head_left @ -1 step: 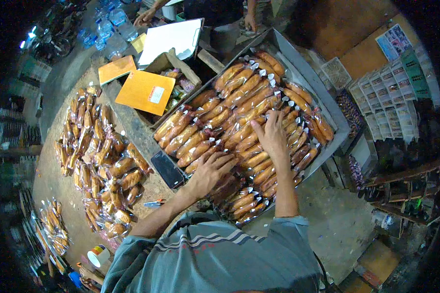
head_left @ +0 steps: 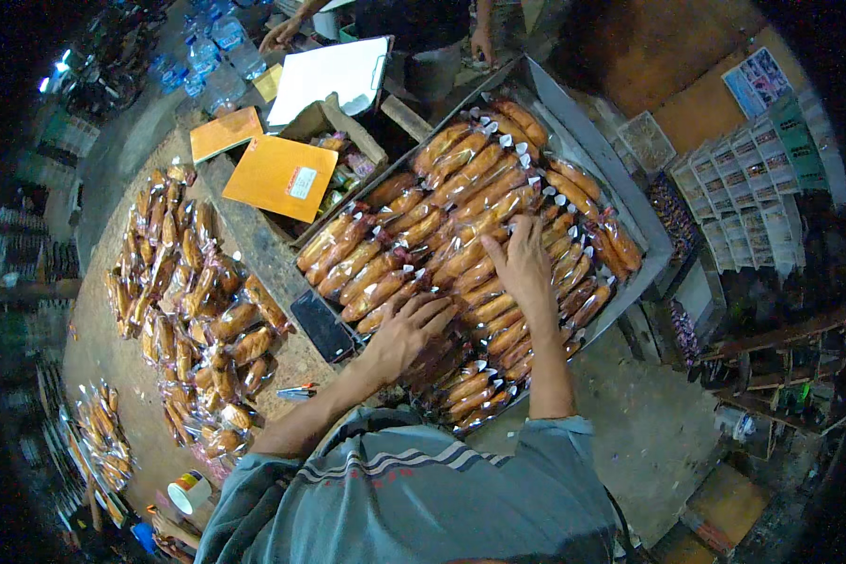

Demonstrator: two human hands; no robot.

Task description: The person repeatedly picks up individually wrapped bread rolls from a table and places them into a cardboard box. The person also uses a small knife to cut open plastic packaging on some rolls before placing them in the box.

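A large grey metal tray (head_left: 620,174) holds rows of long brown bread rolls (head_left: 470,169), each in a clear wrapper with white tips at the ends. My left hand (head_left: 406,329) lies palm down on the wrapped rolls along the near left side, its fingers apart. Further right, my right hand (head_left: 524,261) rests over rolls in the middle of the tray, the thumb spread away from the fingers. Neither hand visibly grips a roll. What lies under both palms is hidden.
Left of the tray, a table (head_left: 282,376) bears a heap of wrapped rolls (head_left: 197,291), a black phone (head_left: 321,326), pens (head_left: 297,390) and a white cup (head_left: 189,493). Orange notebooks (head_left: 273,174) and a clipboard (head_left: 324,80) lie beyond. Another person's hand (head_left: 277,36) shows at the top.
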